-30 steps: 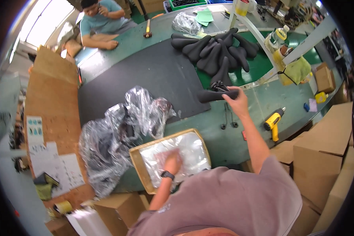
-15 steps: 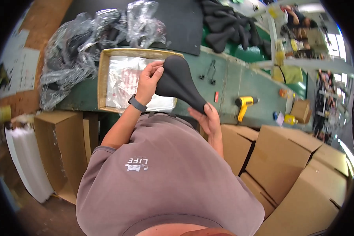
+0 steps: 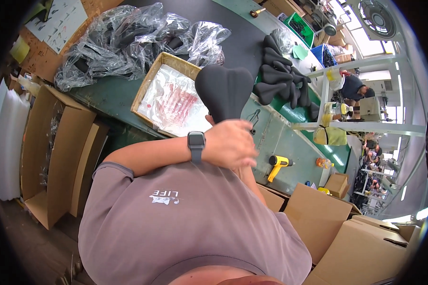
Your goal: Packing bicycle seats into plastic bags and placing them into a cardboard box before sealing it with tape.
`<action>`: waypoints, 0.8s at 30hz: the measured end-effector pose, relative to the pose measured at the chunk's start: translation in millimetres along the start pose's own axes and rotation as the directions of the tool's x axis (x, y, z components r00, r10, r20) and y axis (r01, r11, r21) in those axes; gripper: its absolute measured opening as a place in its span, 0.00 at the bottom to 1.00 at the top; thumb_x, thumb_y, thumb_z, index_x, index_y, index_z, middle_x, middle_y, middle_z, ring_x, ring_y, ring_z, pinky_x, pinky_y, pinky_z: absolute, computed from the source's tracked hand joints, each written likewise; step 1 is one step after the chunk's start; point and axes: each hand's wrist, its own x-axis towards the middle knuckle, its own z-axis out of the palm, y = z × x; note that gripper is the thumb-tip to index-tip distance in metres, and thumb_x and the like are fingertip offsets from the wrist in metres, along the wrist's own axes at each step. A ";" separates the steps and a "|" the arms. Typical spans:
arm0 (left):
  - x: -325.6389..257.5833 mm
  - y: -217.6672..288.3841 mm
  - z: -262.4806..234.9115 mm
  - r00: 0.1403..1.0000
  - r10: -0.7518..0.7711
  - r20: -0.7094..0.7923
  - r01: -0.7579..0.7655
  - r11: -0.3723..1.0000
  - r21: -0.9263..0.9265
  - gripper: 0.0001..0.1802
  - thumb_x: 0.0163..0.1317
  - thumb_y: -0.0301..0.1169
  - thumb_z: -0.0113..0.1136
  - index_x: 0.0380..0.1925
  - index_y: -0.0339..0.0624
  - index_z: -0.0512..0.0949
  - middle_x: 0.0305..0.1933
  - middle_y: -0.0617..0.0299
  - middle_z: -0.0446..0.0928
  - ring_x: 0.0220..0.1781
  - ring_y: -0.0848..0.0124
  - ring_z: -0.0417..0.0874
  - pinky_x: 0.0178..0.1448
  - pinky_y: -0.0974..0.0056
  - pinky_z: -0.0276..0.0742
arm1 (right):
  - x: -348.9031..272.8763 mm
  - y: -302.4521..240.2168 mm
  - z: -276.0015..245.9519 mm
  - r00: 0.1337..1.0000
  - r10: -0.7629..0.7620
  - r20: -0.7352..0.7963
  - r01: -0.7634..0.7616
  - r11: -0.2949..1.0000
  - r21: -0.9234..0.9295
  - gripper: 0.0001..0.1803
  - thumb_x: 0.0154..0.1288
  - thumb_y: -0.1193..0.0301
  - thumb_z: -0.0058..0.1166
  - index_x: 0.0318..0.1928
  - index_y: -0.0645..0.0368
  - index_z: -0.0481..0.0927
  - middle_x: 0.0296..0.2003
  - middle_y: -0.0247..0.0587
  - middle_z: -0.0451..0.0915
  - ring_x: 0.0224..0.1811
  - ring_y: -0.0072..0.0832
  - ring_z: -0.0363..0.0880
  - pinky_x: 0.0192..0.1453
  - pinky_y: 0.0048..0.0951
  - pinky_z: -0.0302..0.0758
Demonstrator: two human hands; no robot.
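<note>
A black bicycle saddle (image 3: 226, 90) stands nearly upright before me, its wide end up and its nose hidden behind my left hand. My left hand (image 3: 230, 145), with a dark watch on the wrist, crosses in front of the saddle's lower part. Its fingers are smeared by motion, so I cannot tell whether they touch or grip. Most of my right hand (image 3: 246, 175) is hidden behind the left; it holds the saddle low down, and a fingertip shows at the saddle's left edge. Just left of the saddle lies an open cardboard box (image 3: 145, 92) of clear plastic bags (image 3: 173, 102).
Plastic-wrapped saddles (image 3: 123, 42) are heaped at the back left. Bare black saddles (image 3: 280, 76) pile up at the back right. A yellow heat gun (image 3: 279, 166) and a bent metal part (image 3: 254, 121) lie on the green bench. Cardboard cartons (image 3: 314, 223) stand right and left.
The saddle has turned from slanting to upright, wide end up. My left hand has left its wide end and swung right across its lower part. My view has turned.
</note>
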 end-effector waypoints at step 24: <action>21.1 -93.7 -99.2 0.941 -0.335 -0.053 0.312 0.793 0.523 0.20 0.81 0.43 0.55 0.59 0.44 0.86 0.74 0.46 0.80 0.75 0.45 0.80 0.81 0.36 0.69 | -75.8 -54.7 -30.6 0.695 0.452 0.559 -0.387 0.891 -0.240 0.44 0.85 0.26 0.28 0.68 0.51 0.74 0.24 0.39 0.72 0.12 0.24 0.65 0.16 0.29 0.64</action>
